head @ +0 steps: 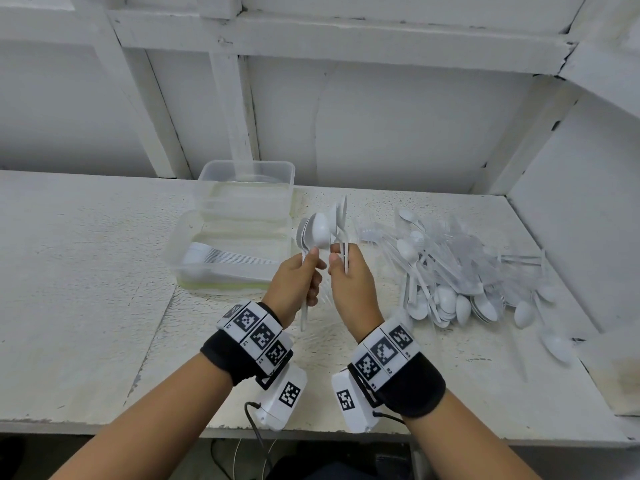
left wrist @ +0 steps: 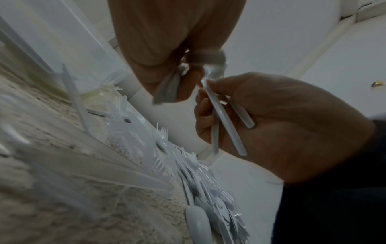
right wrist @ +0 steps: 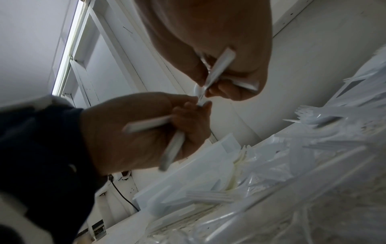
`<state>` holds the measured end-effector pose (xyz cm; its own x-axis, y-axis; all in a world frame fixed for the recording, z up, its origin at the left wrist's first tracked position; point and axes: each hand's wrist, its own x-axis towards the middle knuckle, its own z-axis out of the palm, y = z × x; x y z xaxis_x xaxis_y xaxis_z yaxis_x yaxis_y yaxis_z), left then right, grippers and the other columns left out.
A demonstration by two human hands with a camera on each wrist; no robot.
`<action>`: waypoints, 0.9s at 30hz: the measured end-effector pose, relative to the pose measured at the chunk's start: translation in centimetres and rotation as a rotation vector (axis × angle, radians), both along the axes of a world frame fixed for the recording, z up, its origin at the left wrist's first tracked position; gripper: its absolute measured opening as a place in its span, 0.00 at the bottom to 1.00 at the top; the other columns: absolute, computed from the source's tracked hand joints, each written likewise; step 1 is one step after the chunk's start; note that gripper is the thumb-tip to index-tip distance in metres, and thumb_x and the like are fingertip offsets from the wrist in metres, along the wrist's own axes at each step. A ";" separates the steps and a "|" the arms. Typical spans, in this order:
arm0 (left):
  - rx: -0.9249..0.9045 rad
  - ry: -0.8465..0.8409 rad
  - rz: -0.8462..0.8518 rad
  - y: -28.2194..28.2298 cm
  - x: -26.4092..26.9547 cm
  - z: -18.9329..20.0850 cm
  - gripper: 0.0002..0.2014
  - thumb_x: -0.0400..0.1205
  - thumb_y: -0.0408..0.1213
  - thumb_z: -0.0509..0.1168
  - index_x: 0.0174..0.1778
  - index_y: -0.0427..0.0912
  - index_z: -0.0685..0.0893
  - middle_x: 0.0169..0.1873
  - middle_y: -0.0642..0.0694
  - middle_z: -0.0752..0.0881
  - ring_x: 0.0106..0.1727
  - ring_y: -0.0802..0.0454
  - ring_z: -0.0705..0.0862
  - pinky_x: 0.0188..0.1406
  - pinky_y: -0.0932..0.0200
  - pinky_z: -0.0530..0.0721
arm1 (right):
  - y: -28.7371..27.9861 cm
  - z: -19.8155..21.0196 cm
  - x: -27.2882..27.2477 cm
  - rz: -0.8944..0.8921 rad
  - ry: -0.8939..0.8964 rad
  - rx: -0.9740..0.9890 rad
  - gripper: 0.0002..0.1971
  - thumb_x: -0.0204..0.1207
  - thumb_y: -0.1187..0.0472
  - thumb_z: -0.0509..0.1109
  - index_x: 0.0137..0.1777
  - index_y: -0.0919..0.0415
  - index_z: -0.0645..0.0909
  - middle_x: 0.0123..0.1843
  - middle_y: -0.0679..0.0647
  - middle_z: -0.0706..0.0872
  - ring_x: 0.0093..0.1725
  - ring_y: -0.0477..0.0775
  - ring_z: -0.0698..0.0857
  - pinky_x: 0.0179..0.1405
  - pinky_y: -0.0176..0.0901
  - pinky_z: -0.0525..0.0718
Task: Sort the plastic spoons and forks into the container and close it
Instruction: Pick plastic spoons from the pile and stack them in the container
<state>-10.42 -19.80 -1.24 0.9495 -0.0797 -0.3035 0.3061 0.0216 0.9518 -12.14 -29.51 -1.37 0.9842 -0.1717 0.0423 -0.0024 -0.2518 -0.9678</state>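
Observation:
Over the white table my left hand grips a nested stack of white spoons, bowls up. Right beside it, my right hand holds a few more spoons by their handles; the two bunches touch at the bowls. In the left wrist view the left hand is at the top, and the right hand pinches handles. The right wrist view has the right hand above and the left hand below. A clear container to the left holds a row of spoons.
A second clear tub stands behind the container against the wall. A loose heap of white spoons and clear forks covers the table's right side, with a stray spoon near the right wall. The table's front edge runs just below my wrists.

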 end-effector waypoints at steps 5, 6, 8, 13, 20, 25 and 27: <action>-0.051 0.013 -0.029 -0.4 -0.3 0.3 0.15 0.89 0.41 0.50 0.54 0.37 0.79 0.34 0.48 0.84 0.31 0.59 0.84 0.28 0.65 0.82 | 1.2 -0.6 0.4 -0.053 -0.047 -0.148 0.09 0.84 0.60 0.57 0.57 0.61 0.77 0.51 0.54 0.78 0.47 0.46 0.79 0.49 0.31 0.82; -0.057 0.026 -0.024 -0.4 -0.3 0.3 0.16 0.88 0.42 0.50 0.56 0.36 0.79 0.34 0.48 0.84 0.32 0.59 0.83 0.30 0.64 0.82 | 1.2 -0.6 0.4 -0.059 -0.065 -0.201 0.11 0.84 0.60 0.58 0.58 0.63 0.77 0.51 0.54 0.74 0.45 0.44 0.77 0.46 0.24 0.77; -0.079 0.046 -0.029 -0.2 -0.3 0.3 0.17 0.88 0.42 0.51 0.57 0.35 0.79 0.34 0.47 0.84 0.34 0.55 0.82 0.35 0.61 0.82 | 1.1 -0.5 0.4 -0.053 -0.081 -0.255 0.13 0.84 0.59 0.58 0.59 0.66 0.78 0.52 0.54 0.69 0.43 0.46 0.75 0.42 0.25 0.75; -0.178 0.075 -0.050 0.1 -1.0 0.8 0.14 0.88 0.39 0.51 0.47 0.41 0.81 0.26 0.51 0.86 0.28 0.57 0.84 0.28 0.63 0.82 | 0.7 0.1 0.3 0.033 0.003 -0.343 0.13 0.84 0.56 0.57 0.57 0.63 0.79 0.53 0.52 0.67 0.43 0.48 0.77 0.49 0.41 0.80; -0.254 0.141 0.084 -0.1 -0.4 0.7 0.12 0.88 0.40 0.49 0.52 0.37 0.73 0.22 0.48 0.67 0.17 0.57 0.67 0.16 0.67 0.68 | 0.5 0.8 -0.1 0.042 0.008 -0.227 0.13 0.86 0.56 0.53 0.63 0.59 0.72 0.47 0.53 0.81 0.43 0.51 0.80 0.43 0.43 0.76; -0.236 0.130 0.126 -0.1 -0.3 0.5 0.18 0.88 0.50 0.48 0.46 0.39 0.73 0.24 0.49 0.63 0.17 0.59 0.61 0.15 0.67 0.61 | 0.7 0.6 -0.3 -0.001 0.017 -0.191 0.08 0.86 0.57 0.51 0.60 0.57 0.66 0.41 0.53 0.79 0.40 0.54 0.78 0.39 0.47 0.74; -0.223 0.122 0.125 -0.2 -0.4 0.4 0.19 0.87 0.53 0.49 0.44 0.39 0.73 0.24 0.49 0.62 0.17 0.59 0.60 0.15 0.67 0.60 | 0.6 0.4 -0.1 -0.025 -0.003 -0.220 0.05 0.85 0.58 0.53 0.55 0.56 0.69 0.44 0.54 0.77 0.40 0.50 0.76 0.37 0.40 0.70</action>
